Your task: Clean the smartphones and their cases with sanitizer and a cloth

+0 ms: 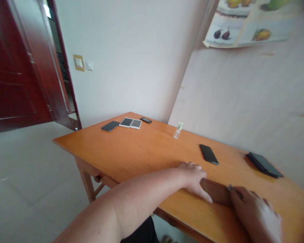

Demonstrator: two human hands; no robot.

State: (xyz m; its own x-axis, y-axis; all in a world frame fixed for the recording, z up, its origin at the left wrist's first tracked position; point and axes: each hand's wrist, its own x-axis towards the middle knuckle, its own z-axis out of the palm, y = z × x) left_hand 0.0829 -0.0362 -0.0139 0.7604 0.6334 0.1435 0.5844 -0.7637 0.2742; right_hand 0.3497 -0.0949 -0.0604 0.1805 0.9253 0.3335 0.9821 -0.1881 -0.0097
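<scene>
A long, low brown item (216, 191), perhaps a case or box, lies on the wooden table (142, 155) between my hands. My left hand (192, 179) grips its left end, thumb on the near side and fingers on the far side. At the other end is my right hand (255, 211), its thumb and forefinger closed around a small greyish, metal-looking piece (229, 187) by the upper edge. What that piece is, and whether it belongs to the brown item, I cannot make out. Beyond my left hand a black phone (209, 154) lies flat.
A black flat stack (264, 164) lies at the right by the wall. A clear pump bottle (178, 131) stands near the back. Toward the far corner are a dark phone (110, 126), two white-framed devices (126, 122) and a small dark phone (146, 120).
</scene>
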